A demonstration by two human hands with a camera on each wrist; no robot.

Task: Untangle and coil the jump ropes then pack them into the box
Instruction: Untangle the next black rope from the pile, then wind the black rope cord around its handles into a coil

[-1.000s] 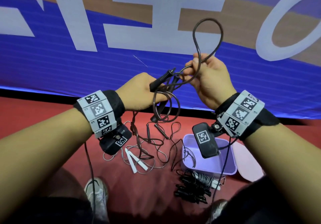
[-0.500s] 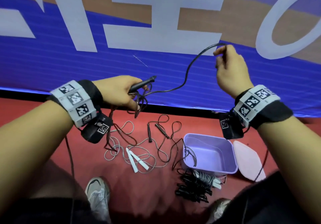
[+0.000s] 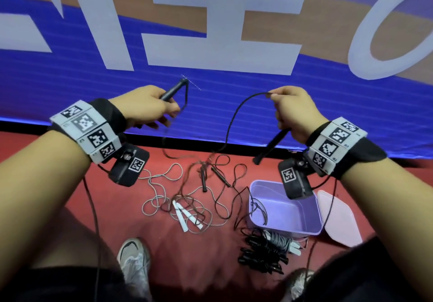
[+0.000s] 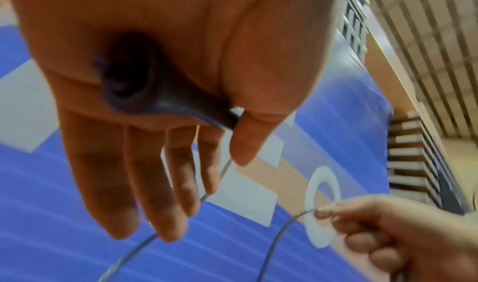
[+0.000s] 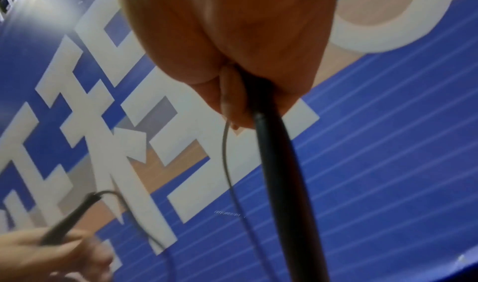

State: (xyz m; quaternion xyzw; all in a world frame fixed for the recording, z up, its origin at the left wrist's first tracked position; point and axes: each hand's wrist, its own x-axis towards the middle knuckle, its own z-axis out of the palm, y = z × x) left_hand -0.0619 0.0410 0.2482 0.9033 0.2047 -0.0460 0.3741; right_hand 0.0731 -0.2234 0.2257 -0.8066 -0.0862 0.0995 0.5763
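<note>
Left hand [image 3: 145, 108] grips one black plastic handle [image 3: 173, 89], right hand [image 3: 295, 112] clenches the other handle [image 3: 271, 146] plus thin black cord [image 3: 230, 123], spread apart, likely to free it from the floor tangle.

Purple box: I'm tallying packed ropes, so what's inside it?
The open purple plastic box shows a bare floor, with one thin dark cord draped over its left rim. The wrist camera hides its far corner.
</note>
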